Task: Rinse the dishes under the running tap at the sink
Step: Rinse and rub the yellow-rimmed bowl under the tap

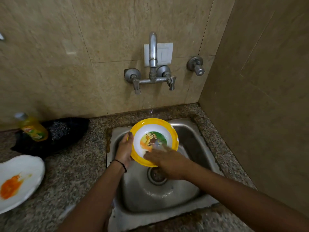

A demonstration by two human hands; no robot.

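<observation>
Yellow-rimmed bowl (151, 129) tilted over the steel sink (192, 131), under the tap's (153, 52) thin stream.
The left hand (124, 149) grips the bowl's left rim, thumb over the edge. The blurred right hand (167, 162) lies with fingers flat on the inner near side. An orange-smeared white plate (25, 168) sits on the granite counter (75, 164).

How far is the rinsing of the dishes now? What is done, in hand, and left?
Done: no rinsed dish shows anywhere. In hand: the left hand holds the yellow bowl by its rim over the sink, under the thin stream from the tap, while the right hand rubs its inside. Left: the white plate on the counter, with an orange smear on it.
</observation>
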